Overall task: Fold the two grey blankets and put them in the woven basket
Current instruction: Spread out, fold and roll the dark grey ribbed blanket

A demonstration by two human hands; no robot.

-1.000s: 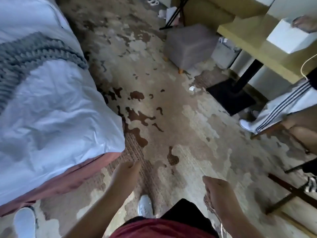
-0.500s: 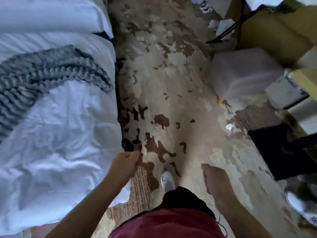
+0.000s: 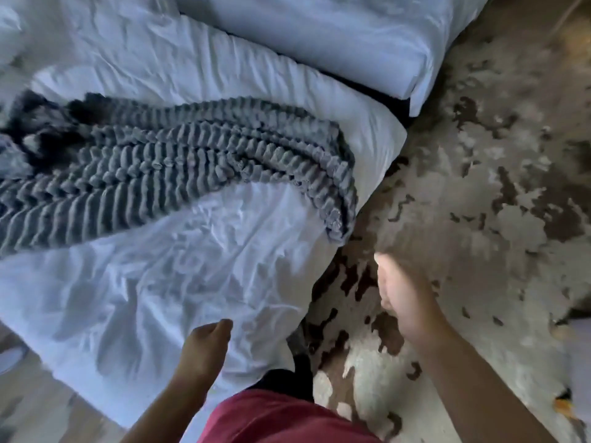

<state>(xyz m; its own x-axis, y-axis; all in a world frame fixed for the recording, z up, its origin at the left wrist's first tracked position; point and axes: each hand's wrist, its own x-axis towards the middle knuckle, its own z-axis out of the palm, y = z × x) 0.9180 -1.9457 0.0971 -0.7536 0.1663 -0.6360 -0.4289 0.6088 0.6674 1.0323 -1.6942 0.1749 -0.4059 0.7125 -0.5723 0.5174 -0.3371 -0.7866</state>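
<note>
The ribbed grey blanket lies bunched on the duvet, ahead of the left hand. The right hand (blurred) hangs empty over the rug.

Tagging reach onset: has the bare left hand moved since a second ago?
Yes. The left hand went from over the patchy brown rug to over the white duvet, towards the grey ribbed blanket.

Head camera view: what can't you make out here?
Grey blanket: left end cut off by the frame edge.
Dark fluffy heap beside it: blurred; a second blanket or not, unclear.
Right hand: motion blur hides its fingers.
Basket: outside the head view.
</note>
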